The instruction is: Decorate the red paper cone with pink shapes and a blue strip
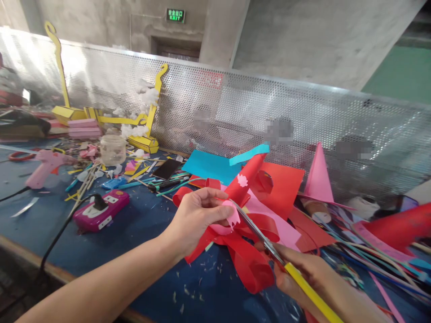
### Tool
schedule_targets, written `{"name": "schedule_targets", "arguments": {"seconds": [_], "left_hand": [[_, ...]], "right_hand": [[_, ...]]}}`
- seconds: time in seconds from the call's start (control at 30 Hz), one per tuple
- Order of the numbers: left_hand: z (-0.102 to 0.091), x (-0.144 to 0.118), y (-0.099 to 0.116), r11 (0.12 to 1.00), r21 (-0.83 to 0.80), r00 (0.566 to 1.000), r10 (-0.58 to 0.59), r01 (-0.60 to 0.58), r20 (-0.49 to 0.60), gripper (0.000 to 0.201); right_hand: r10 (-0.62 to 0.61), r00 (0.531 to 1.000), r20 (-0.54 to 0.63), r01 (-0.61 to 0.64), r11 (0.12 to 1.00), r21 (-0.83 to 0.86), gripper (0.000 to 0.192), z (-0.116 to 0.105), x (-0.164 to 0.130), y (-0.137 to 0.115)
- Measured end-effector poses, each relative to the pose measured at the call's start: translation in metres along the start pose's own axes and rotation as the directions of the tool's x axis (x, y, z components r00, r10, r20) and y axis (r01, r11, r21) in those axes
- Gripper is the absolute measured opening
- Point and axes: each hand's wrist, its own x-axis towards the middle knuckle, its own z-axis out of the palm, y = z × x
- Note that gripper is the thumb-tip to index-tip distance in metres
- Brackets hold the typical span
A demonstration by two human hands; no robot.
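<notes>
Showing "安全出口" and "EXIT" on sign [175, 15] by gray wall [286, 45]. Pinching pink paper [233, 216] in left grip [197, 213], holding scissors [261, 237] in right grip [311, 265], above blue tabletop [144, 264].

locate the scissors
In the head view, below and right of centre, the scissors are in the right hand, blades at the pink paper piece in the left hand.
</notes>
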Motion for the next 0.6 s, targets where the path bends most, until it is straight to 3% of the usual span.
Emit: {"name": "schedule_targets", "arguments": {"seconds": [0.13,0.3,0.53,0.6], "left_hand": [[0.000,0.000,0.000,1.000,0.013,1.000,-0.001,0.001,0.002,0.026],[0.000,0.001,-0.001,0.999,0.032,1.000,0.005,-0.005,-0.001,0.029],[-0.001,0.002,-0.002,0.998,0.056,1.000,0.004,-0.004,0.007,0.031],[-0.002,0.002,-0.002,0.998,0.060,1.000,0.004,-0.005,0.006,0.031]], "right_hand": [[0.043,0.991,0.123,-0.053,0.996,0.078,0.036,0.000,0.004,0.010],[0.037,0.993,0.114,-0.045,0.997,0.068,0.048,-0.006,0.005,0.011],[0.005,0.986,0.166,0.002,0.999,-0.041,0.049,-0.010,0.006,0.008],[-0.019,0.994,0.105,0.026,0.998,-0.066,0.047,-0.009,0.005,0.007]]}}
